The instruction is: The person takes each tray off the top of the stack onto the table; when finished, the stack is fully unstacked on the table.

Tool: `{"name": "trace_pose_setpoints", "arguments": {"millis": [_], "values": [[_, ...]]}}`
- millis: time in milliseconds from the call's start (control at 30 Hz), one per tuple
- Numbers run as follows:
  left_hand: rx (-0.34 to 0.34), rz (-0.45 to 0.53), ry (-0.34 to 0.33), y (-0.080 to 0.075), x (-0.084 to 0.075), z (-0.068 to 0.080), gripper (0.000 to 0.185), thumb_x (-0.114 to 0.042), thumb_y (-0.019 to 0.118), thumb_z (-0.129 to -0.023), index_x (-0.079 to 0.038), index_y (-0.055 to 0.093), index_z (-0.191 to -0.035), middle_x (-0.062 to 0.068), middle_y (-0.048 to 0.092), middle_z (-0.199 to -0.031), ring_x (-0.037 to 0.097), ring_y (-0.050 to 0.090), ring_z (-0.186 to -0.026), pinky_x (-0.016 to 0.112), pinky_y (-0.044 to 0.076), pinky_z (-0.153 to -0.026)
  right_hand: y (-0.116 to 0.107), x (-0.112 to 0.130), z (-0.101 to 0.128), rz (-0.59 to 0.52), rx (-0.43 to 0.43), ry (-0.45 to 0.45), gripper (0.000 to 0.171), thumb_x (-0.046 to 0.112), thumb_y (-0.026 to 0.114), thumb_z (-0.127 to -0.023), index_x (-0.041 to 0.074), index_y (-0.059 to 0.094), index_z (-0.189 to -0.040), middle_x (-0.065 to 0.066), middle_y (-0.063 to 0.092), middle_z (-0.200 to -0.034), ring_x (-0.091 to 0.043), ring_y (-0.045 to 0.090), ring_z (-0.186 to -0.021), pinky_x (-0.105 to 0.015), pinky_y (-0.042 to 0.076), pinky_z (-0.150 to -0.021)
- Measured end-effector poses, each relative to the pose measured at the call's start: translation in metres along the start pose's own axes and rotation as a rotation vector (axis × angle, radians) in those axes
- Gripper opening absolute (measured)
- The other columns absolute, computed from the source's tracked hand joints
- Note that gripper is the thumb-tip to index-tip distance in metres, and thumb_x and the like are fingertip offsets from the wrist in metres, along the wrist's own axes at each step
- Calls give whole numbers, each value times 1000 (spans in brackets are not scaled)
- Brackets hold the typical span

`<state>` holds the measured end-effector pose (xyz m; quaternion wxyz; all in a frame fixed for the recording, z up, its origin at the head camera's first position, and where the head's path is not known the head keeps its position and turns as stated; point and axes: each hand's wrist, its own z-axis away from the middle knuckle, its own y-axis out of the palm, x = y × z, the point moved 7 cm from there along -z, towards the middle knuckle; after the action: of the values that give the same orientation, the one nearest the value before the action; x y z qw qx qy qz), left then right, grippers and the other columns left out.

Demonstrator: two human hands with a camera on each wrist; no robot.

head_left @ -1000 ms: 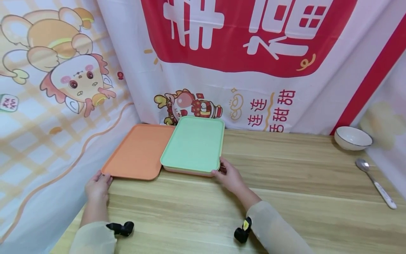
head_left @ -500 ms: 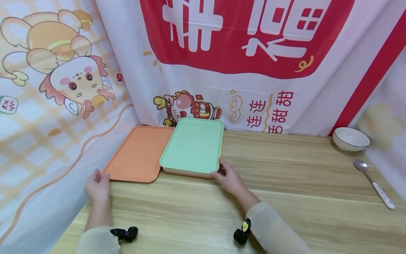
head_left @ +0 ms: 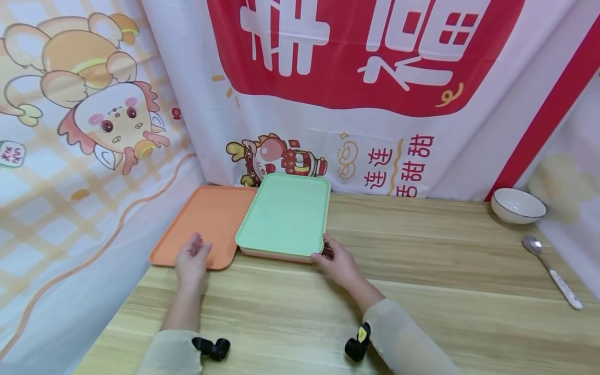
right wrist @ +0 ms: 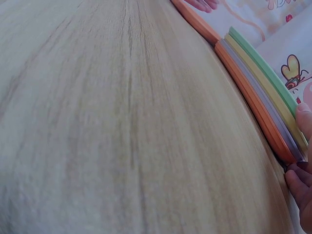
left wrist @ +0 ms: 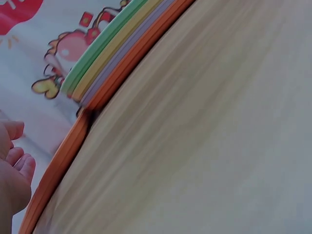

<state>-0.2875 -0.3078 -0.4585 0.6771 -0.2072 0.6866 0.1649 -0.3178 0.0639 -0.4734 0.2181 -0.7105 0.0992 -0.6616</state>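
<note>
An orange tray (head_left: 211,219) lies flat at the back left of the table. Right beside it is a stack of trays (head_left: 283,216) with a green one on top. In the right wrist view, yellow, purple and orange trays show beneath the green tray (right wrist: 263,68). My right hand (head_left: 341,263) grips the stack's front right corner, thumb near the upper edge and fingers low at the side. Over the front part of the single orange tray is my left hand (head_left: 191,263), fingers loosely bent and holding nothing.
The wooden table (head_left: 422,250) meets a printed cloth backdrop (head_left: 375,120) behind the trays, and another printed cloth (head_left: 94,208) hangs along the left. At the far right stand a white bowl (head_left: 517,207) and a spoon (head_left: 555,273) with a pale handle.
My left hand has let go of the orange tray's front left corner and moved right, over its front part. The right hand has stayed on the stack's corner.
</note>
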Motion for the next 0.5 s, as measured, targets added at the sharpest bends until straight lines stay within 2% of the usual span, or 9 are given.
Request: {"name": "trace_pose_setpoints", "arguments": {"millis": [267,367,500], "values": [[201,9,10,50,-1,13,61,-3,57,-97,5,29,-150,24,34,-155,32,35,-144,39,32,-122,0,0,-1,0,-3,1,75,29,70,-91,6,33,-152,-17,50,-146,-31,54,-130,-43,47,-111],[237,9,20,63,0,18,63,-4,59,-96,7,28,-150,26,33,-155,34,34,-145,40,31,-122,1,0,-1,-8,-6,0,74,28,70,-91,5,33,-152,-18,52,-144,-31,54,-129,-43,47,-111],[255,6,10,72,4,22,66,-4,60,-95,7,26,-150,26,30,-156,36,31,-146,41,29,-123,0,0,-1,-14,-12,0,74,27,70,-91,4,33,-151,-19,53,-142,-32,55,-129,-43,48,-110]]}}
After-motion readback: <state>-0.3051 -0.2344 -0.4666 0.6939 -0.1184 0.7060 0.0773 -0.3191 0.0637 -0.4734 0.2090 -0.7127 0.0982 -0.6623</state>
